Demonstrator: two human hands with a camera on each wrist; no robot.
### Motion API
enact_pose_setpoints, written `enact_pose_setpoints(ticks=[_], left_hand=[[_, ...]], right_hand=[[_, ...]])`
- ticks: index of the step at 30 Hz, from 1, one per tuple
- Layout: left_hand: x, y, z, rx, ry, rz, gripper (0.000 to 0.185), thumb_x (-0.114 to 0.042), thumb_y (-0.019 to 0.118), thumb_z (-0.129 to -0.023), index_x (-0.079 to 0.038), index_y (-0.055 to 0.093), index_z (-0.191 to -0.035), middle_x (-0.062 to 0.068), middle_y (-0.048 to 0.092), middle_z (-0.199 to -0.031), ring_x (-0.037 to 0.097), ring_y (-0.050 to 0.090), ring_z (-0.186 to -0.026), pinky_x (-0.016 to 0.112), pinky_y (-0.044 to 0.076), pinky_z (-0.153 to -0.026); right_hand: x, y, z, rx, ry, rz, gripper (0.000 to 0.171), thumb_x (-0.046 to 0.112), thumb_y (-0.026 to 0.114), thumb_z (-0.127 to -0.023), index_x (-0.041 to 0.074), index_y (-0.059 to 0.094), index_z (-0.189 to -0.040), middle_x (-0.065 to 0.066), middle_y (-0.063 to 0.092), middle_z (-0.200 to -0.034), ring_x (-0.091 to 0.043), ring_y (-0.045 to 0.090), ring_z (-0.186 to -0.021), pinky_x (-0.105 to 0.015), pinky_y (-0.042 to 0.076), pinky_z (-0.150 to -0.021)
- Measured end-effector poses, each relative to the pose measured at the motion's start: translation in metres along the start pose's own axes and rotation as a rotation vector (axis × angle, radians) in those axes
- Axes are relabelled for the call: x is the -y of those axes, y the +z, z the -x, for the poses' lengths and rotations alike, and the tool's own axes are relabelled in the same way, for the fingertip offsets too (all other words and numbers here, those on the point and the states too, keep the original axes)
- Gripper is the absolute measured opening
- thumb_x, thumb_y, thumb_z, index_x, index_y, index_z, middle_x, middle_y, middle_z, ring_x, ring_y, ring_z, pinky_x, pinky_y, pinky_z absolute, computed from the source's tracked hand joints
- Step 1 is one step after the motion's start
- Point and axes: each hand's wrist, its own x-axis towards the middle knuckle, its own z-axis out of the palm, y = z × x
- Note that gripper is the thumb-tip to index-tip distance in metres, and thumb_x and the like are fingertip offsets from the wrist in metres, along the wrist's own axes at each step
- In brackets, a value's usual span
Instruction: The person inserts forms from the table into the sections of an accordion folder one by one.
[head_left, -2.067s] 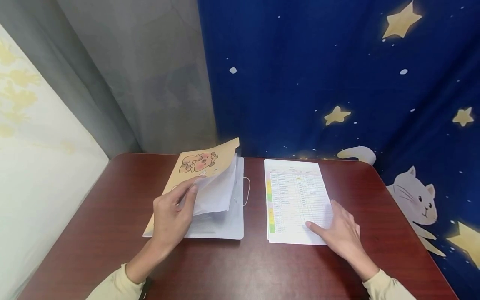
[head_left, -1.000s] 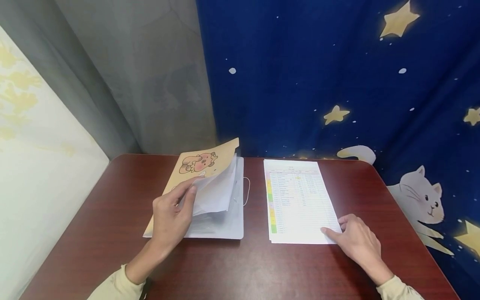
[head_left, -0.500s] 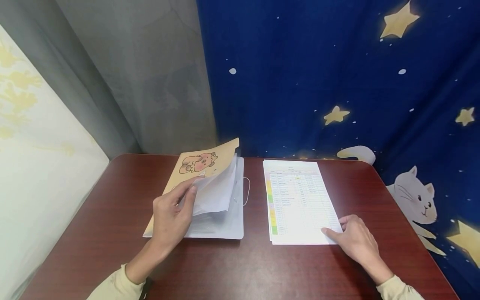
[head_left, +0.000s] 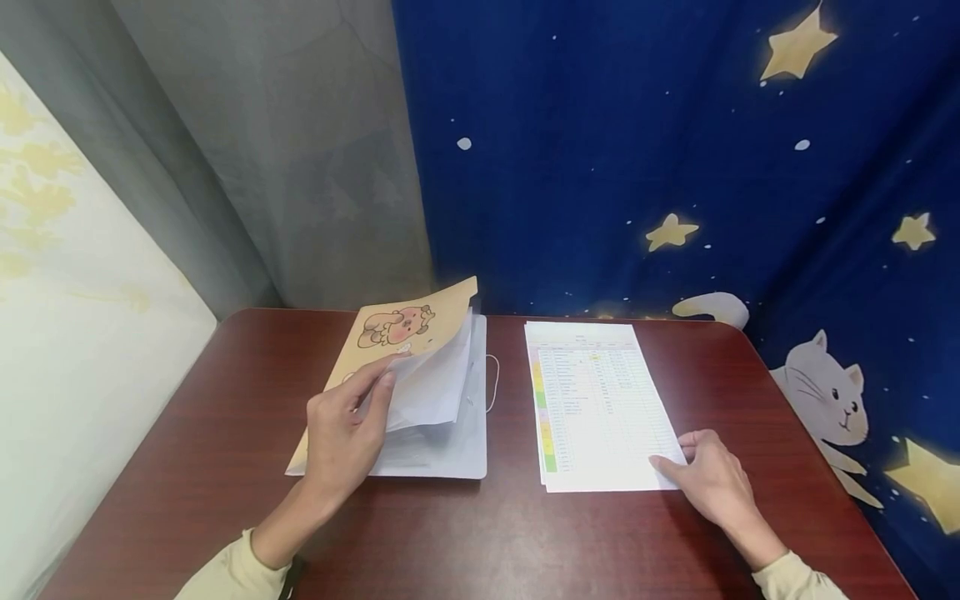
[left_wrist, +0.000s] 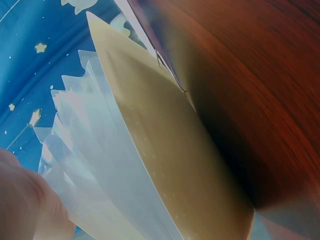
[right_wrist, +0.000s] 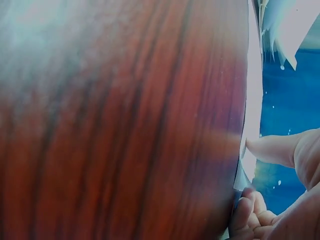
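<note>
On the left of the table lies a clear-pocket folder with a tan cover [head_left: 442,310] bearing a cartoon animal drawing. My left hand [head_left: 341,437] pinches the raised cover and some of its pockets between thumb and fingers. Below them, the remaining clear pockets [head_left: 457,454] lie flat; in the left wrist view the plastic pockets [left_wrist: 95,135] fan apart. To the right is a small stack of printed sheets [head_left: 600,417] with a coloured table. My right hand [head_left: 712,479] pinches its near right corner, thumb on top; in the right wrist view the sheet corner [right_wrist: 244,179] sits between thumb and fingers.
A white elastic cord [head_left: 492,383] loops out from the folder's right edge. The dark red wooden table [head_left: 510,542] ends against a grey curtain [head_left: 322,167] and a blue star-patterned curtain [head_left: 555,208]. A pale wall [head_left: 90,375] stands at the left.
My right hand has slid right and down from the stack's right side to its near right corner. The sheets have turned slightly, their near edge shifting right. The left hand holds still.
</note>
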Motion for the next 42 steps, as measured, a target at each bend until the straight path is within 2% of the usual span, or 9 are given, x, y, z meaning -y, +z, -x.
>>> enact_pose_setpoints(ticks=[5, 12, 15, 21, 28, 31, 36, 42], left_hand=[[-0.0004, -0.0006, 0.0003, 0.000, -0.005, -0.003, 0.026, -0.001, 0.072, -0.097, -0.011, 0.080, -0.120, 0.007, 0.082, -0.113, -0.004, 0.071, -0.106, 0.008, 0.051, -0.093], [0.0010, -0.0010, -0.0005, -0.007, 0.025, -0.014, 0.026, -0.001, 0.071, -0.097, -0.009, 0.080, -0.120, 0.007, 0.082, -0.111, 0.003, 0.074, -0.099, 0.008, 0.051, -0.091], [0.0013, -0.0012, 0.0000, -0.012, 0.034, -0.020, 0.026, -0.001, 0.071, -0.098, -0.011, 0.080, -0.120, 0.008, 0.083, -0.109, 0.004, 0.074, -0.096, 0.007, 0.051, -0.090], [0.0000, -0.0020, 0.0004, -0.007, 0.021, -0.024, 0.025, -0.002, 0.071, -0.098, -0.010, 0.080, -0.119, 0.007, 0.082, -0.110, -0.002, 0.072, -0.103, 0.007, 0.051, -0.092], [-0.0002, -0.0015, 0.0001, -0.012, 0.034, -0.018, 0.023, -0.001, 0.070, -0.098, -0.006, 0.080, -0.119, 0.008, 0.083, -0.109, 0.008, 0.074, -0.089, 0.007, 0.051, -0.088], [-0.0002, -0.0014, 0.0000, -0.011, 0.034, -0.020, 0.023, -0.001, 0.071, -0.098, -0.006, 0.080, -0.119, 0.008, 0.082, -0.109, 0.006, 0.074, -0.092, 0.007, 0.051, -0.088], [0.0001, -0.0011, -0.0005, -0.013, 0.039, -0.022, 0.023, -0.001, 0.071, -0.097, -0.006, 0.080, -0.118, 0.008, 0.083, -0.109, 0.001, 0.072, -0.094, 0.007, 0.051, -0.088], [-0.0005, -0.0018, -0.0013, -0.004, 0.026, -0.015, 0.024, -0.003, 0.071, -0.099, -0.009, 0.080, -0.119, 0.007, 0.082, -0.111, 0.001, 0.073, -0.097, 0.008, 0.052, -0.089]], right_hand=[[-0.0044, -0.0037, 0.0006, 0.000, -0.017, -0.032, 0.059, 0.036, 0.078, -0.093, -0.006, 0.057, -0.127, -0.029, 0.074, -0.116, -0.044, 0.068, -0.108, -0.052, 0.048, -0.083], [-0.0069, -0.0063, 0.0014, -0.002, -0.018, -0.049, 0.040, 0.041, 0.073, -0.098, 0.003, 0.072, -0.112, -0.018, 0.079, -0.106, -0.034, 0.071, -0.100, -0.041, 0.048, -0.079], [-0.0074, -0.0056, 0.0025, 0.000, -0.008, -0.056, 0.039, 0.043, 0.072, -0.098, 0.006, 0.075, -0.108, -0.016, 0.080, -0.105, -0.032, 0.071, -0.100, -0.038, 0.047, -0.078], [-0.0085, -0.0057, 0.0040, -0.005, 0.008, -0.097, 0.039, 0.044, 0.073, -0.098, 0.006, 0.078, -0.105, -0.014, 0.081, -0.103, -0.027, 0.070, -0.097, -0.035, 0.047, -0.077], [-0.0091, -0.0082, 0.0047, -0.008, 0.042, -0.161, 0.042, 0.045, 0.072, -0.099, 0.004, 0.077, -0.107, -0.013, 0.081, -0.103, -0.021, 0.066, -0.095, -0.031, 0.045, -0.076], [-0.0093, -0.0088, 0.0044, -0.007, 0.060, -0.188, 0.041, 0.042, 0.070, -0.101, 0.002, 0.075, -0.110, -0.013, 0.081, -0.102, -0.021, 0.065, -0.096, -0.031, 0.044, -0.078], [-0.0094, -0.0078, 0.0042, -0.001, 0.097, -0.271, 0.039, 0.035, 0.069, -0.102, -0.002, 0.072, -0.115, -0.009, 0.080, -0.097, -0.012, 0.062, -0.087, -0.025, 0.044, -0.074], [-0.0090, -0.0071, 0.0051, 0.047, 0.120, -0.484, 0.038, 0.025, 0.068, -0.103, -0.009, 0.065, -0.119, 0.006, 0.071, -0.075, -0.007, 0.058, -0.063, -0.024, 0.049, -0.059]])
